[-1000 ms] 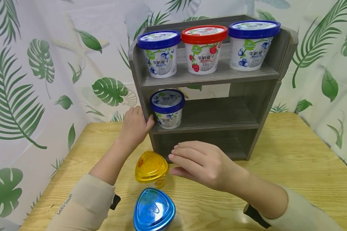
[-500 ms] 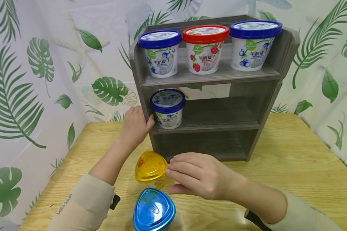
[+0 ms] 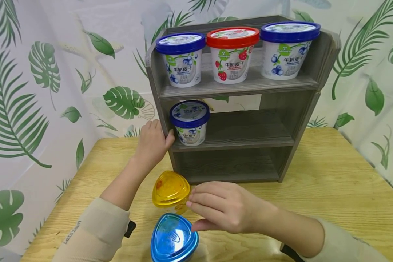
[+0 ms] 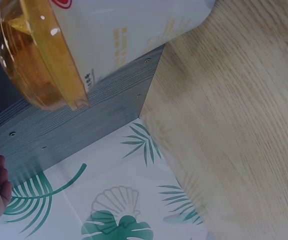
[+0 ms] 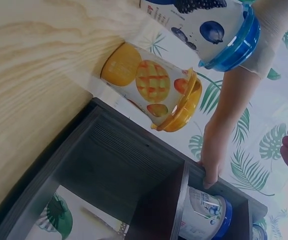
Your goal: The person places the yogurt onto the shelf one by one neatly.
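Note:
My left hand (image 3: 153, 141) grips the left side panel of a grey wooden shelf (image 3: 249, 143), thumb at the front edge. My right hand (image 3: 217, 206) hovers with loosely bent fingers just right of two cups, holding nothing. One is a yellow-lidded cup (image 3: 171, 191) with mango pictures, seen in the right wrist view. Nearer me stands a blue-lidded cup (image 3: 174, 238) printed with berries; my right thumb overlaps its lid edge in the head view, and whether it touches I cannot tell. Close above the left wrist view's camera looms the yellow-lidded cup (image 4: 124, 35).
On the top shelf stand a blueberry tub (image 3: 180, 62), a strawberry tub (image 3: 231, 56) with a red lid and a larger blueberry tub (image 3: 286, 51). Another blueberry tub (image 3: 190, 123) sits at the left of the middle shelf. Leaf-print cloth (image 3: 52, 109) surrounds the wooden table (image 3: 330, 196).
My right hand has come down and toward me, from in front of the bottom shelf to beside the two cups. The left hand stays on the shelf panel.

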Tool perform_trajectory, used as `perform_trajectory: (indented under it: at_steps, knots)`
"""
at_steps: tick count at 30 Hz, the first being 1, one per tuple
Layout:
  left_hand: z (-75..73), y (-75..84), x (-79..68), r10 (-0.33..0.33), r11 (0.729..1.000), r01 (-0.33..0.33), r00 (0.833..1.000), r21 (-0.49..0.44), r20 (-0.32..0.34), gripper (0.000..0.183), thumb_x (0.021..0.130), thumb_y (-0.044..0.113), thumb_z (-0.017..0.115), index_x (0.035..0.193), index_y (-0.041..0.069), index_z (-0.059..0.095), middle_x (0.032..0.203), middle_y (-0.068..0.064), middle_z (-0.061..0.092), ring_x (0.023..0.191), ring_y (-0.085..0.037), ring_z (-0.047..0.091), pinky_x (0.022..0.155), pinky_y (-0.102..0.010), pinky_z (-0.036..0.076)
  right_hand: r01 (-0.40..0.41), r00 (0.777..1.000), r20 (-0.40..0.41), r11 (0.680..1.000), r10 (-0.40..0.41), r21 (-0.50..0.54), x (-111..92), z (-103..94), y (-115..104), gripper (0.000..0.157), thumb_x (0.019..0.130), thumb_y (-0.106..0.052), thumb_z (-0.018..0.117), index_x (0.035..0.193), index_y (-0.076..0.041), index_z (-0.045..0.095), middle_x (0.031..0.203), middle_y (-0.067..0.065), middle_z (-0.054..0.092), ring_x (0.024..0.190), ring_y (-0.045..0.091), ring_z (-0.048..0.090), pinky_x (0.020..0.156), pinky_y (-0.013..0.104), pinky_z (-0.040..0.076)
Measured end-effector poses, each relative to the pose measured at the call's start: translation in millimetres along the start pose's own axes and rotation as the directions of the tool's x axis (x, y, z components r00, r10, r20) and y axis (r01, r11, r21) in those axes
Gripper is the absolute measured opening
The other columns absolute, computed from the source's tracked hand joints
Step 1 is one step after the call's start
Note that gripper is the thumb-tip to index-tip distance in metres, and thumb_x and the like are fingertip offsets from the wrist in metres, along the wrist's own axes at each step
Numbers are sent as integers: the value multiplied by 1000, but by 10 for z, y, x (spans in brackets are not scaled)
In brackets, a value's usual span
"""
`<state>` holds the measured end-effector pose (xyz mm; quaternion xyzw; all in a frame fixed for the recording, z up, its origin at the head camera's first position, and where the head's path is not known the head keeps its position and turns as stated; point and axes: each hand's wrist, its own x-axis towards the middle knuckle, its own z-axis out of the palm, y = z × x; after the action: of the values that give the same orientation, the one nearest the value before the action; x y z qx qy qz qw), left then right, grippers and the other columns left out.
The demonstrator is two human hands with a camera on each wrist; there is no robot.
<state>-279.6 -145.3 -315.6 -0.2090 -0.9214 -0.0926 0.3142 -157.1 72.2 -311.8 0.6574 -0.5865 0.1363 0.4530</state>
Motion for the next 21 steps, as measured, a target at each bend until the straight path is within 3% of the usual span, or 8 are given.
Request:
perform_trajectory:
  at_steps: [21]
  knots:
    - [3,-10,13,2,999,-3,1000,-48,-19,26,89,22,50,82,-3,51,72,-16,49,75,-33,48,68,-42,38,36,995,89,994,-45,102,-86,168,-240,39,85,-39,66,100,-3,69,97,6,70,92,16,66,89,26,49]
